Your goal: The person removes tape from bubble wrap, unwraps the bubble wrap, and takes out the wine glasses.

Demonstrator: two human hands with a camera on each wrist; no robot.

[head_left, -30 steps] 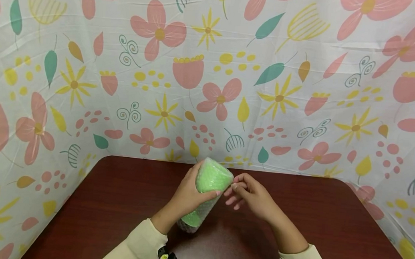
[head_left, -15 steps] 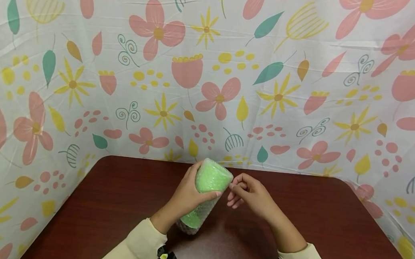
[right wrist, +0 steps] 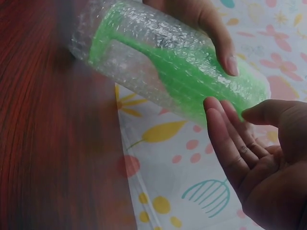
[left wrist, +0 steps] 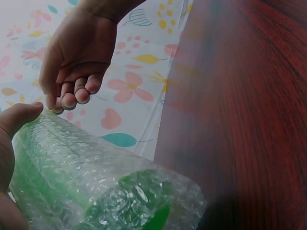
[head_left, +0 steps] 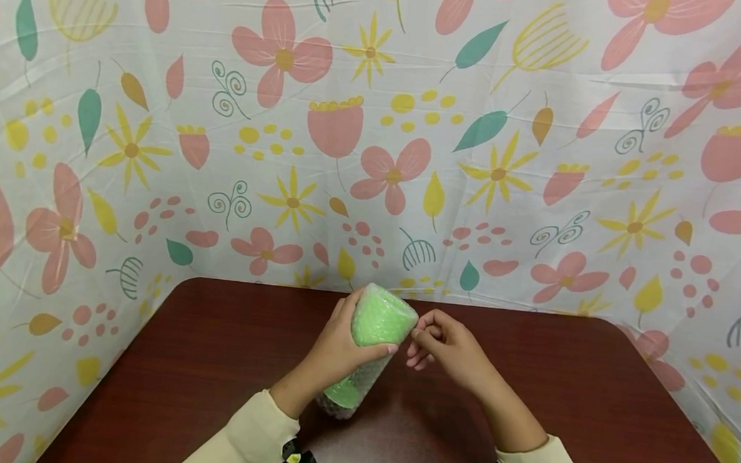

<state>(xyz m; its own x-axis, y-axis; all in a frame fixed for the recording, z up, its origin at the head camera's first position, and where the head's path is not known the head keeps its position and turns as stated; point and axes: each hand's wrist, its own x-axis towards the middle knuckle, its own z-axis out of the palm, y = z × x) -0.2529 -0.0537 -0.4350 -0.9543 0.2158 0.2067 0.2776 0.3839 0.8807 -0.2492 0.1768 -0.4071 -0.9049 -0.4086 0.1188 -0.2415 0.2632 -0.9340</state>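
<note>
I see the green bubble-wrapped bundle (head_left: 380, 323) in the lower centre of the head view, tilted rightward, gripped by the left hand (head_left: 335, 347). The right hand (head_left: 449, 348) is at its upper right edge; I can't tell whether it pinches there. Below is the dark red table (head_left: 219, 364); flowered cloth (head_left: 420, 70) fills the upper frame.

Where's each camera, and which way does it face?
Head: on the person's head, facing forward and down at the table, bubble-wrapped bundle and flowery cloth; left hand, right hand and sleeves show.
Left wrist: on that wrist, facing the bundle; left hand partly near, right hand beyond.
Right wrist: on that wrist, facing the bundle; right hand near, left hand beyond.
Both wrist views share bundle, hands, table and cloth.
</note>
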